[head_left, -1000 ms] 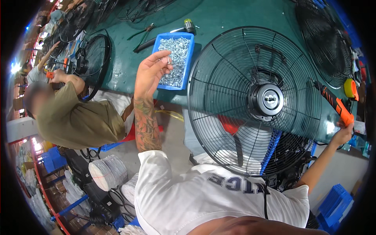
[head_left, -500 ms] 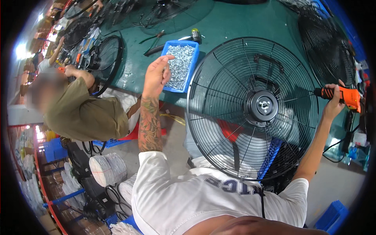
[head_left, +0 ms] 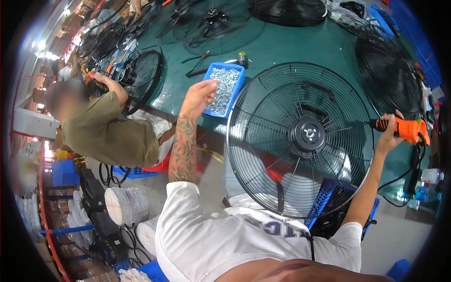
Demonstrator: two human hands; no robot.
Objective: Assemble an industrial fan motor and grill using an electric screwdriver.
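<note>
A large round black wire fan guard (head_left: 263, 174) with a black hub (head_left: 306, 134) at its centre leans over the near table edge, close in front of me. My left hand (head_left: 200, 97) hovers by the left side of a blue tray (head_left: 217, 113) heaped with small silvery screws (head_left: 226, 85). Its thumb and fingers are pinched; anything between them is too small to make out. At the guard's right rim, my right hand (head_left: 389, 134) grips an orange and black corded electric screwdriver (head_left: 408, 129), whose tip points left toward the guard.
Behind the tray lie a black-handled tool (head_left: 242, 59) and pliers (head_left: 205, 55) on the green table (head_left: 282, 40). More fan guards (head_left: 387, 70) stand around its edges. To the left, a person in an olive shirt (head_left: 110, 131) works beside another fan (head_left: 143, 77). A cable (head_left: 399, 181) hangs at right.
The view has shifted, so the table and tray sit lower. My left fingers are still pinched beside the tray. The screwdriver in my right hand has come slightly left, closer to the guard's rim.
</note>
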